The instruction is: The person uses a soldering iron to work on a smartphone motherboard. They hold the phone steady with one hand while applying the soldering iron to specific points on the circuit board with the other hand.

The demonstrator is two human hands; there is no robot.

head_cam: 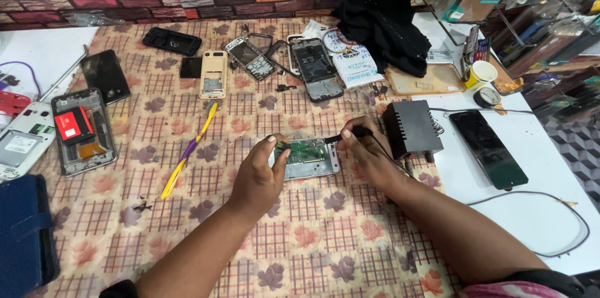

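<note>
A small opened phone (310,159) with its green circuit board bare lies on the floral tablecloth (312,235) at the middle. My left hand (261,176) grips its left end, thumb and fingers pinching something small at the top left corner. My right hand (369,151) holds a black soldering iron (351,134) like a pen, its tip pointing left over the phone's upper right corner. A thin black cord runs from the iron under my right wrist.
A black power box (410,128) sits just right of my right hand, a dark phone (488,148) beyond it. A yellow and purple tool (189,150) lies to the left. Several dismantled phones (83,130) and casings (317,68) fill the far and left side. A yellow cup (481,74) stands far right.
</note>
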